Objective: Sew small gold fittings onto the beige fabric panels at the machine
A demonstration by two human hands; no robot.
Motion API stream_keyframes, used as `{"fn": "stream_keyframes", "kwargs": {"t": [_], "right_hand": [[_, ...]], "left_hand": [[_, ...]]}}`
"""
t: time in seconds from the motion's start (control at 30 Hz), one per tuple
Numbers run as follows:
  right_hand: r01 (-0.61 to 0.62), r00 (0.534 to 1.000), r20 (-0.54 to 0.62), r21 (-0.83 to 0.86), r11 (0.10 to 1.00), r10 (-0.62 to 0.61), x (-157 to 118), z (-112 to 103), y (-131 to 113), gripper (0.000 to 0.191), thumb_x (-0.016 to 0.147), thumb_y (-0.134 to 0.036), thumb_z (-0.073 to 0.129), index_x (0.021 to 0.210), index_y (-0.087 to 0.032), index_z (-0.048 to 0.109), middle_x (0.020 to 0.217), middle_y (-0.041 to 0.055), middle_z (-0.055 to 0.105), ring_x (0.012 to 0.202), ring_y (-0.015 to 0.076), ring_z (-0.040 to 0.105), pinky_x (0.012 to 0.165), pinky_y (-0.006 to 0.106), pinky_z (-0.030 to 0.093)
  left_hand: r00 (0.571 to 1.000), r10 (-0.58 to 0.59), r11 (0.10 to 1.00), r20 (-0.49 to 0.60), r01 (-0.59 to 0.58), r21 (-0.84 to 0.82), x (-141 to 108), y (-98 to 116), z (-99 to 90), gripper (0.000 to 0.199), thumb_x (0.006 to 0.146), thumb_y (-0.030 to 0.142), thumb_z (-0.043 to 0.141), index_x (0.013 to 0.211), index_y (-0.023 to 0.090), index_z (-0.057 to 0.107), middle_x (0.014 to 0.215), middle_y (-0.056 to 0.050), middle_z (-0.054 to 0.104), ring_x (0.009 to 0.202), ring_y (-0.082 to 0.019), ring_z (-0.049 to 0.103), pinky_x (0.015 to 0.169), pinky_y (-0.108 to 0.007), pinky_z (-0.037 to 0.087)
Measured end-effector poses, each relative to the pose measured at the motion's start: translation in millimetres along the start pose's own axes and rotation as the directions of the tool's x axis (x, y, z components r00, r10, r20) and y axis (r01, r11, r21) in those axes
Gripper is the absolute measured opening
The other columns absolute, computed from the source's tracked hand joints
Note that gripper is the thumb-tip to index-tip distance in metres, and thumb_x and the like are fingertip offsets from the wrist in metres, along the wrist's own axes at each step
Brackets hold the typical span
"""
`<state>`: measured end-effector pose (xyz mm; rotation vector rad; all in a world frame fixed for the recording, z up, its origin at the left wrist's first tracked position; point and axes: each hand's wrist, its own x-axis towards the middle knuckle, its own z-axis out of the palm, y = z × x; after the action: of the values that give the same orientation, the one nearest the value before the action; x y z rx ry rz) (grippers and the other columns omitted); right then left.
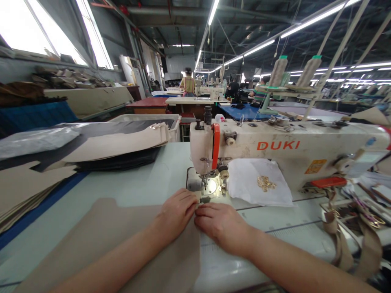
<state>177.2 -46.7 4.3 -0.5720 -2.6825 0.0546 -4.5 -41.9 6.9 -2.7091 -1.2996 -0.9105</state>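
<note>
Firstly, beige panel (122, 219): one, flat on the table (155, 173), spreading from six to eight o'clock of the needle (205, 183). Left hand (179, 209): eight o'clock, fingers gathered at the panel's far edge. Right hand (221, 224): five o'clock, fingers curled at its corner. Clamped or merely resting: cannot tell for either. Handling, as judged: edge level, even light pressure, no tugging, fingertips clear of twelve o'clock, forearm weight off the material.

"DUKI" on the sewing machine (317, 156)
</note>
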Motion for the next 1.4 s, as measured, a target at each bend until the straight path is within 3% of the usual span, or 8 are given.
{"fn": "stream_keyframes", "kwargs": {"t": [0.77, 0.97, 1.4], "right_hand": [[0.012, 0.998, -0.055, -0.022, 1.000, -0.013, 1.1, 1.5, -0.8, 0.019, 0.092, -0.016, 0.044, 0.088, -0.013, 0.062, 0.096, 0.0076, 0.066, 0.097, 0.0169, 0.056, 0.092, 0.027, 0.045], [-0.083, 0.994, -0.076, -0.065, 0.994, 0.078, 4.1, -2.1, -4.1, 0.015, 0.089, -0.016, 0.048, 0.090, -0.012, 0.062, 0.093, 0.0091, 0.064, 0.094, 0.0199, 0.055, 0.089, 0.031, 0.046], [-0.134, 0.991, -0.017, -0.156, 0.979, 0.133, 6.1, 0.7, -7.6, 0.006, 0.086, -0.017, 0.055, 0.085, -0.013, 0.060, 0.093, 0.0085, 0.062, 0.090, 0.0196, 0.054, 0.084, 0.032, 0.046]], "left_hand": [[1.000, -0.007, 0.999, 0.011, 0.008, -0.035, -0.8, -1.8, 2.4, 0.016, 0.085, 0.013, 0.047, 0.074, 0.017, 0.059, 0.075, -0.002, 0.063, 0.076, -0.016, 0.055, 0.071, -0.027, 0.047], [1.000, -0.005, 0.998, 0.028, 0.007, -0.056, -2.6, -3.1, 0.7, 0.018, 0.084, 0.010, 0.045, 0.077, 0.018, 0.059, 0.077, -0.002, 0.063, 0.078, -0.016, 0.056, 0.073, -0.028, 0.048], [0.999, 0.048, 0.998, 0.022, -0.047, -0.042, -6.7, -3.2, -4.4, 0.021, 0.087, 0.012, 0.043, 0.084, 0.016, 0.063, 0.085, -0.004, 0.068, 0.083, -0.017, 0.059, 0.078, -0.029, 0.050]]}}
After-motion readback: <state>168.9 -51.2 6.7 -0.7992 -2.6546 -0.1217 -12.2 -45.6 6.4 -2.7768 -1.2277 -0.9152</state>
